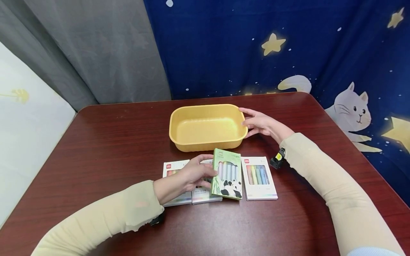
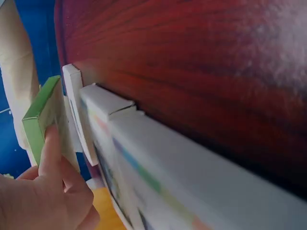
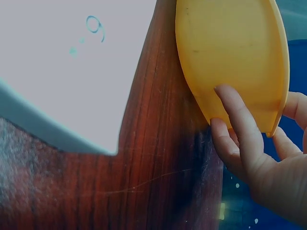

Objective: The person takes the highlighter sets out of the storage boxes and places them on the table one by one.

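Observation:
My left hand [image 1: 194,174] grips the left side of a green box of coloured pens [image 1: 226,170] with a panda on its front. In the left wrist view the green box [image 2: 34,136] is tilted, raised off the table. Beneath and beside it lie three white boxes of coloured sticks: one at the left [image 1: 177,202], one in the middle [image 1: 206,198] partly covered, one at the right [image 1: 262,192]. My right hand [image 1: 261,122] holds the right end of a yellow plastic basin [image 1: 208,145], with fingers on both sides of its rim in the right wrist view.
The dark red wooden table [image 1: 128,138] carries everything. Behind it hang a grey curtain [image 1: 112,53] and a blue curtain [image 1: 217,53] with stars and a cat. A white panel [image 1: 29,117] stands along the left edge.

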Demonstrator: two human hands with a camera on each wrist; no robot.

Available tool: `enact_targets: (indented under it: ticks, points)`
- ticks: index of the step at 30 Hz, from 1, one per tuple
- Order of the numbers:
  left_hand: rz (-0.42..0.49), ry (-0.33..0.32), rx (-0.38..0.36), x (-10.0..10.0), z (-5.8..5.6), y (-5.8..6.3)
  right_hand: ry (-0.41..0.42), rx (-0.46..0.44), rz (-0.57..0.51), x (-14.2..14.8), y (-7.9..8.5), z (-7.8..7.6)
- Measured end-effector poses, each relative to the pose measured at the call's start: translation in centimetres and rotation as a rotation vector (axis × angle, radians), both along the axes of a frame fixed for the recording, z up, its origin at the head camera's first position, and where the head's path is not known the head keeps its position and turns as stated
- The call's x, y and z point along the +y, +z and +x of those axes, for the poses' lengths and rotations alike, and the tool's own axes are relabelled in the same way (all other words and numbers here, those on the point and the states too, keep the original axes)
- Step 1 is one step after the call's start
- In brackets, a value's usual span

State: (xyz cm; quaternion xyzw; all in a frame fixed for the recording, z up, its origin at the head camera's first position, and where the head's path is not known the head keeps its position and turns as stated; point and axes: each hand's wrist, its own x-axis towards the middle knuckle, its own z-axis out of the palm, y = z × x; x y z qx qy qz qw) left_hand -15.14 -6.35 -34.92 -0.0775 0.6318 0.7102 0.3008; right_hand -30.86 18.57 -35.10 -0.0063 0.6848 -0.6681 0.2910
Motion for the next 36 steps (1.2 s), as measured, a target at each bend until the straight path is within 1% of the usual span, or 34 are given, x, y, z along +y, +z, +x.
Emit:
enact_targets:
  ticks: [3, 7, 12, 18, 22, 26, 29, 34, 36]
  points:
    - [-0.02, 0.033, 0.002, 0.3, -0.1, -0.5, 0.001, -0.001, 0.0, 0.0, 0.1, 0.0]
    - [-0.063, 0.057, 0.007, 0.6, -0.1, -0.7, 0.001, -0.005, -0.003, 0.0, 0.1, 0.1]
    - [-0.111, 0.053, 0.01, 0.8, -0.1, -0.9, 0.001, -0.01, -0.003, 0.0, 0.1, 0.0]
    - [-0.141, 0.045, 0.016, 1.1, 0.0, -1.0, 0.001, -0.012, -0.003, 0.0, 0.0, 0.0]
    - [-0.149, 0.021, 0.028, 1.4, 0.1, -1.1, 0.001, -0.015, -0.007, 0.1, 0.0, 0.0]
    - [-0.142, 0.003, 0.023, 1.6, 0.2, -1.1, 0.002, -0.016, -0.009, 0.1, 0.1, 0.0]
    - [-0.136, -0.023, 0.016, 1.6, 0.2, -0.9, 0.001, -0.019, -0.009, 0.1, 0.1, 0.0]
    - [-0.161, -0.093, 0.017, 1.4, 0.3, -0.4, 0.003, -0.02, -0.007, 0.1, 0.1, -0.1]
    - [-0.184, -0.129, 0.034, 1.3, 0.3, -0.1, 0.004, -0.02, -0.005, 0.1, 0.1, -0.1]
